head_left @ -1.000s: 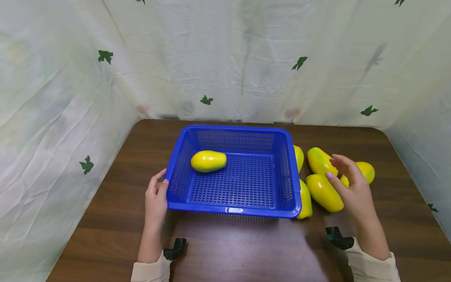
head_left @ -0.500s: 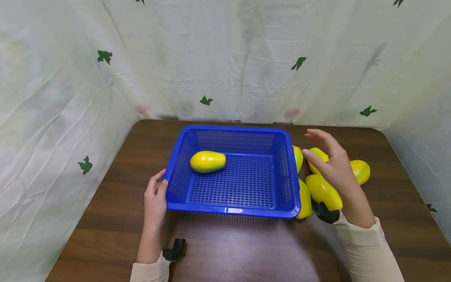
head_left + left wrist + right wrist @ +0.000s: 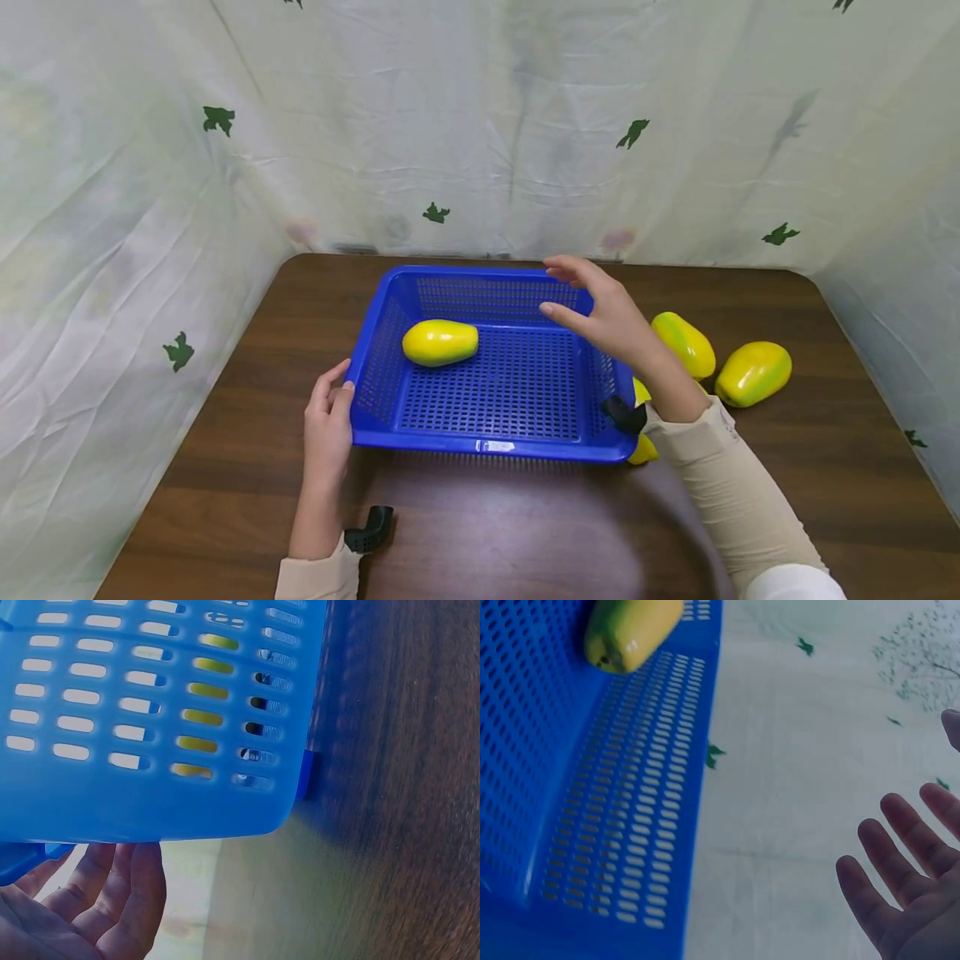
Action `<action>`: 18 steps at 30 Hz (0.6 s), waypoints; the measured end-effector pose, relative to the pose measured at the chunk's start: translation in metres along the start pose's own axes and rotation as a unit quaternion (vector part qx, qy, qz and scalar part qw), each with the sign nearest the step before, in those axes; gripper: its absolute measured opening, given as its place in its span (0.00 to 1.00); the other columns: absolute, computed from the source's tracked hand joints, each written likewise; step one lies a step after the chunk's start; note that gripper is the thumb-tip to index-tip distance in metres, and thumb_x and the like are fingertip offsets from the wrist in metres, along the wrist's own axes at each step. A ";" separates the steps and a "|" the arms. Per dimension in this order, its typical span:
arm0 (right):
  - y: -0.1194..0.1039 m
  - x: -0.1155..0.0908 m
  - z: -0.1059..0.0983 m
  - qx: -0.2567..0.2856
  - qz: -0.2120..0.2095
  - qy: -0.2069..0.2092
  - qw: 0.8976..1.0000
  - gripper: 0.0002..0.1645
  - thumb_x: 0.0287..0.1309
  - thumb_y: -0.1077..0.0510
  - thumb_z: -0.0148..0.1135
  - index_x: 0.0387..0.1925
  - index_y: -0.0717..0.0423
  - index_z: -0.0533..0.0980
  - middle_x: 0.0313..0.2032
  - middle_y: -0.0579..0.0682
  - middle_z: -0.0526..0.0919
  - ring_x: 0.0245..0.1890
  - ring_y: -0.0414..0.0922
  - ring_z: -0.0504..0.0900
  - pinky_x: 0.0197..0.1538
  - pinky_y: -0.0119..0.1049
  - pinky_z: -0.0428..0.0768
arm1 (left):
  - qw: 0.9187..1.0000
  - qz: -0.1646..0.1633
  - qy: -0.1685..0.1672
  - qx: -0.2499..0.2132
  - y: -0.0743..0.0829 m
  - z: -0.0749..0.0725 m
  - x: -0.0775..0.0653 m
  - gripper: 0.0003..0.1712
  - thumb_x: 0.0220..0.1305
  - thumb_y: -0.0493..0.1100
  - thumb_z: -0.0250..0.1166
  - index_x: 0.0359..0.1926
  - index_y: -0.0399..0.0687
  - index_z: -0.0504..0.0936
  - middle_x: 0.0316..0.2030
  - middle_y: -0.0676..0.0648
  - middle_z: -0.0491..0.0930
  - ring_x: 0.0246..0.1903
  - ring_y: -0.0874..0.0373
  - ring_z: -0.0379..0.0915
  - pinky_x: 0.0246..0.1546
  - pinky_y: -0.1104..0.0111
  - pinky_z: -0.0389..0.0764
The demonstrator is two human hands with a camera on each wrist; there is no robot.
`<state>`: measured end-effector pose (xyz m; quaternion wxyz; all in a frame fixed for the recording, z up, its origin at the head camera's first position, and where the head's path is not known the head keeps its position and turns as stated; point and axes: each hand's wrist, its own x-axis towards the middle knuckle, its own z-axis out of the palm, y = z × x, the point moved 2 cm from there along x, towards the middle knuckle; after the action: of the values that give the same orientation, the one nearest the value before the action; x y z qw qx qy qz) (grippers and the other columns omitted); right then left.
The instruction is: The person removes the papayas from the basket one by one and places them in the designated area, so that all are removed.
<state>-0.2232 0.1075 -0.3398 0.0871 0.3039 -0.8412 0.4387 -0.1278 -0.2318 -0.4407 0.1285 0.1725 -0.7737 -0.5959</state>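
A blue perforated plastic basket (image 3: 431, 446) stands on the table, and a glossy yellow-green papaya (image 3: 441, 343) lies in its left half. My left hand (image 3: 328, 425) holds the basket's left rim, thumb on the near side; the left wrist view shows its fingers (image 3: 146, 892) at the basket wall (image 3: 150, 806). Over the basket's right rear part hovers my right hand (image 3: 607, 317), fingers spread and holding nothing. The right wrist view also shows that hand (image 3: 911, 900) apart from the basket side (image 3: 679, 847), with the papaya (image 3: 634, 630) inside at the top.
To the basket's right lie more papayas, one (image 3: 684, 344) beside my right forearm and another (image 3: 753, 373) farther right. Others are partly hidden by the basket and sleeve, including one at the near corner (image 3: 645, 451). A pale curtain (image 3: 480, 150) hangs behind the wooden table (image 3: 495, 533).
My right hand has moved left from above the papayas to over the basket's right part, its sleeve now covering some papayas. The left hand and basket stay in place.
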 end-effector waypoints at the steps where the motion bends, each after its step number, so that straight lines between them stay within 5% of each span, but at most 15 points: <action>1: 0.000 0.003 0.005 0.001 -0.003 -0.008 1.000 0.31 0.54 0.52 0.62 0.59 0.54 0.64 0.53 0.51 0.72 0.53 0.46 0.68 0.56 0.42 0.64 | 1.000 0.001 0.000 0.000 0.000 0.000 0.000 0.20 0.68 0.48 0.46 0.59 0.55 0.69 0.34 0.40 0.73 0.30 0.54 0.68 0.27 0.70 0.69; 18: 0.009 0.034 0.065 0.000 0.046 -0.130 0.990 0.36 0.53 0.46 0.61 0.60 0.54 0.62 0.54 0.53 0.70 0.54 0.50 0.67 0.54 0.44 0.65 | 1.000 0.007 -0.001 0.001 0.000 -0.001 0.000 0.19 0.68 0.47 0.46 0.58 0.55 0.69 0.34 0.40 0.72 0.30 0.52 0.67 0.27 0.70 0.69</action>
<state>-0.2482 0.0447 -0.3711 -0.0436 0.3191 -0.8584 0.3992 -0.1269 -0.2326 -0.4401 0.1321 0.1668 -0.7752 -0.5948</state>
